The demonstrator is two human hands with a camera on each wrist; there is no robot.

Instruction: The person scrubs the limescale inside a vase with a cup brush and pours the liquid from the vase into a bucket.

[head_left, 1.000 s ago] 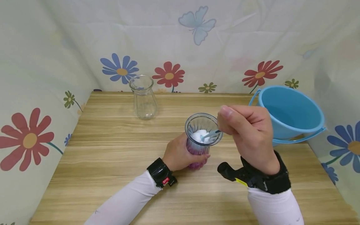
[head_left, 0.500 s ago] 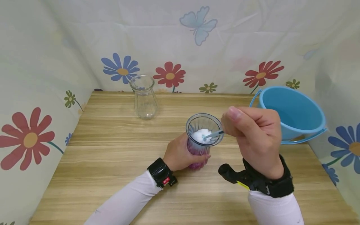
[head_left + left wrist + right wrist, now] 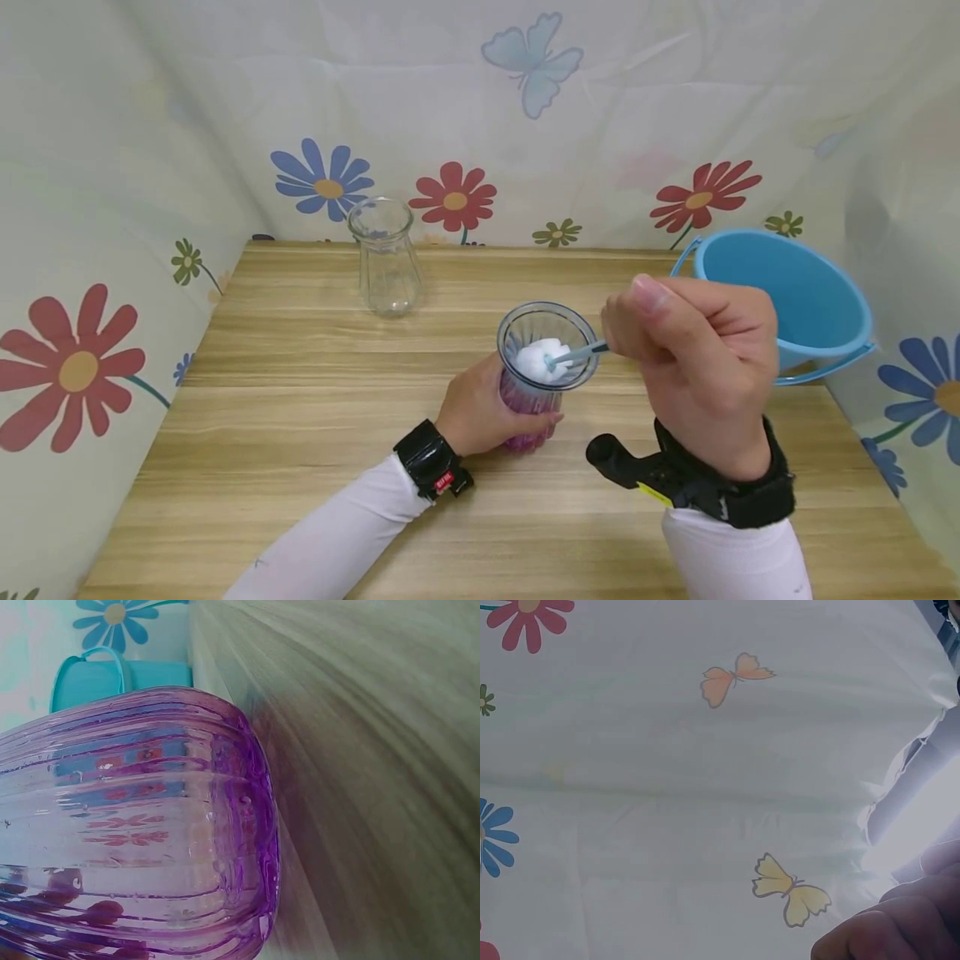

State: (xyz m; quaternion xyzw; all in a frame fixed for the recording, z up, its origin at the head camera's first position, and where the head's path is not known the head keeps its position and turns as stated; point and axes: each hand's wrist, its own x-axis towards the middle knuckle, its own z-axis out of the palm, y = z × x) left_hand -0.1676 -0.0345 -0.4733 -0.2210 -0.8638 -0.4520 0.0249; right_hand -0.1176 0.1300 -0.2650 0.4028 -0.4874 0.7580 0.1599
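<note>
In the head view my left hand [image 3: 474,408] grips a ribbed glass vase [image 3: 531,408] low on its side. The glass fades from blue near the flared rim to purple at the base. My right hand [image 3: 697,358], thumb on top, holds the thin light-blue handle [image 3: 581,353] of a bottle brush with a white sponge head [image 3: 542,360]. That head sits inside the vase mouth, and the handle slants out over the rim. The left wrist view shows the purple vase [image 3: 165,825] close up, fingers visible through it. Fingers of the right hand [image 3: 892,926] show in the right wrist view.
A clear glass vase [image 3: 390,275] stands upright at the back left of the wooden table [image 3: 300,367]. At the right, behind my right hand, is a blue bucket [image 3: 825,342] with its handle down. Flower-printed curtains [image 3: 615,100] enclose the table.
My right hand has shifted to the right, and more of the brush handle shows. The sponge head has moved slightly right within the vase mouth. My left hand and the vase stay almost still.
</note>
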